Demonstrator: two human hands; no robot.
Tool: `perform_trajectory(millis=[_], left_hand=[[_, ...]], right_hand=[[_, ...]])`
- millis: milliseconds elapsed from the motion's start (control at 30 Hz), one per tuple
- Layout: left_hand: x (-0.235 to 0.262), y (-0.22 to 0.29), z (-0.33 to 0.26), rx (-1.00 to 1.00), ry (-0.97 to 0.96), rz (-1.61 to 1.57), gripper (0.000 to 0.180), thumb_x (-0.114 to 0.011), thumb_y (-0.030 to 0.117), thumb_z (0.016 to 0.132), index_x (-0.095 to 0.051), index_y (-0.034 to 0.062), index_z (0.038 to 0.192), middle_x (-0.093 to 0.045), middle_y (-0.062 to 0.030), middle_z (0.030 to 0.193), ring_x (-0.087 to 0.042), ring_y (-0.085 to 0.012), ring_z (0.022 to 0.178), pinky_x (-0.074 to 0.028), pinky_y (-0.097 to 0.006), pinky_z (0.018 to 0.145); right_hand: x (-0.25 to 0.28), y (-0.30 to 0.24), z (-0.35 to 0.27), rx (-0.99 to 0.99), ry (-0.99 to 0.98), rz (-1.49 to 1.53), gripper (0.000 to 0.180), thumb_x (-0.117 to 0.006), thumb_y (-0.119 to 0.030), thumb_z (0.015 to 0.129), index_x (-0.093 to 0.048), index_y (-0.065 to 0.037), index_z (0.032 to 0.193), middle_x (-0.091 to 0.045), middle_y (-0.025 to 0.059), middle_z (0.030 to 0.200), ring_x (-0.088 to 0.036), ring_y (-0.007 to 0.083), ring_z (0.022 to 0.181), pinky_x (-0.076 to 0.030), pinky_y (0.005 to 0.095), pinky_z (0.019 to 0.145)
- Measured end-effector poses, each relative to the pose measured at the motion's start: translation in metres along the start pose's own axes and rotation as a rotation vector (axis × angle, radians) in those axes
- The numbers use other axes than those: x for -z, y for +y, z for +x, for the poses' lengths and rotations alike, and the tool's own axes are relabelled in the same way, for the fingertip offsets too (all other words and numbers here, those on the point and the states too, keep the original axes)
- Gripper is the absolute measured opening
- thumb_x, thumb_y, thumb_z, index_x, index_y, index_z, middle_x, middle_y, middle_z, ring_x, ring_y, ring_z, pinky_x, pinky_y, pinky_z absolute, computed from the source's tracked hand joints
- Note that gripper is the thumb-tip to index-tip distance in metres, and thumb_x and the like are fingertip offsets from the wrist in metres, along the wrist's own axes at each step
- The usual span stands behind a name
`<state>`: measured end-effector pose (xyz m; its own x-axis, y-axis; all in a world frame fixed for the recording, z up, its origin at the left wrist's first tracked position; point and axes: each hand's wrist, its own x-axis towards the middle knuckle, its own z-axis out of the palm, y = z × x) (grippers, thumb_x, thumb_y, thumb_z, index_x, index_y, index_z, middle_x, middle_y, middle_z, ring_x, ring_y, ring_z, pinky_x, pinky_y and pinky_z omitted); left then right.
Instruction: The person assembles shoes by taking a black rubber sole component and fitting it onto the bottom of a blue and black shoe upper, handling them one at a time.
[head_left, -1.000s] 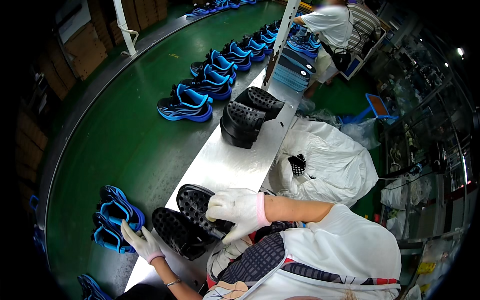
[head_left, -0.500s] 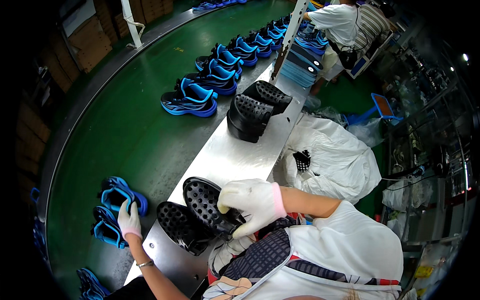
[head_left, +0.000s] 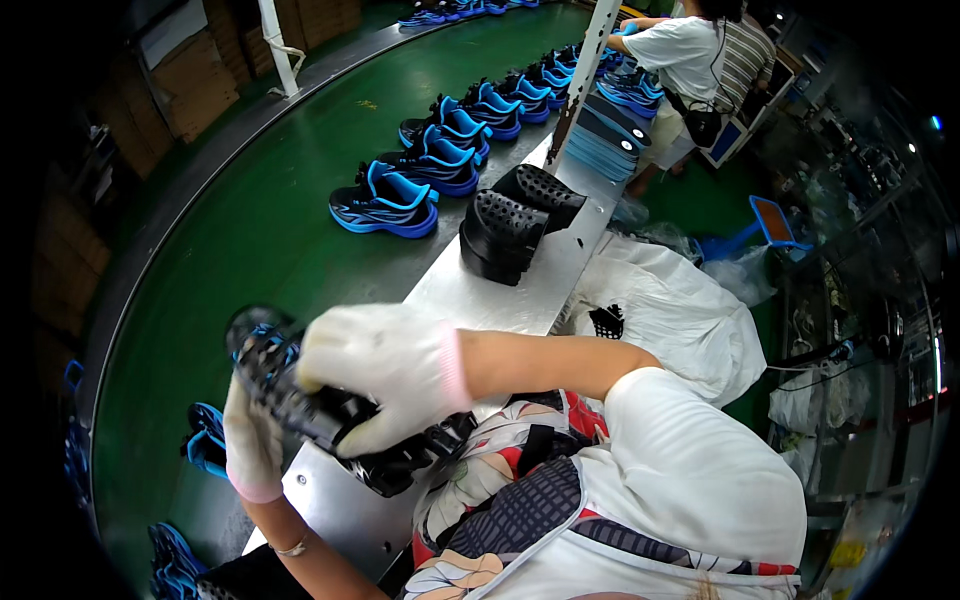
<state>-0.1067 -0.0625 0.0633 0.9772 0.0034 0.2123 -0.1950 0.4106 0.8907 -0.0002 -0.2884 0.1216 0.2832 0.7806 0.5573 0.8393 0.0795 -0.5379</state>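
You had both gloved hands on a black shoe sole [head_left: 330, 415], lifted just above the near end of the metal counter [head_left: 520, 285]. Your right hand [head_left: 385, 370] lay over the top of it with the grip closed around its middle, fingers curled down the far side. Your left hand [head_left: 252, 440] came up from below at the sole's left end, its grip closed on that end, though motion blur hid the exact finger placement. The sole was tilted, its left end raised over the green conveyor belt [head_left: 250, 220] and its right end low near your lap.

Farther along the counter, near its middle, sat a stack of black soles [head_left: 515, 225], well apart from your hands. On the belt beside that stack, blue and black sneakers [head_left: 385, 200] stood in a row running away toward the far end. More blue sneakers [head_left: 205, 445] lay on the belt just left of your left hand. A white cloth bag [head_left: 680, 310] rested off the counter's right edge. At the far end another person [head_left: 685, 55] in a white shirt worked at the line.
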Motion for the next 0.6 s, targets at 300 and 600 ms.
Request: perform_trajectory(millis=[300,600], left_hand=[[0.006,0.001,-0.027,-0.108,0.201,-0.124,0.066,-0.041,0.052,0.101,-0.036,0.0031,0.145,-0.045,-0.0129,0.143,-0.043,-0.0265,0.132,-0.03,-0.041,0.115],[0.014,-0.008,-0.021,-0.282,0.627,0.007,0.033,-0.064,0.019,0.094,-0.055,0.0017,0.12,-0.064,-0.0074,0.109,-0.063,-0.0161,0.097,-0.052,-0.032,0.089]], right_hand=[[-0.047,-0.002,0.045,0.054,-0.109,0.019,0.037,-0.071,-0.03,0.074,-0.06,-0.007,0.1,-0.061,0.014,0.097,-0.06,0.0332,0.096,-0.051,0.0411,0.081],[-0.071,0.003,0.057,-0.179,-0.235,-0.271,0.044,-0.07,-0.037,0.082,-0.06,-0.005,0.109,-0.062,0.0157,0.095,-0.063,0.0352,0.086,-0.052,0.0427,0.072]])
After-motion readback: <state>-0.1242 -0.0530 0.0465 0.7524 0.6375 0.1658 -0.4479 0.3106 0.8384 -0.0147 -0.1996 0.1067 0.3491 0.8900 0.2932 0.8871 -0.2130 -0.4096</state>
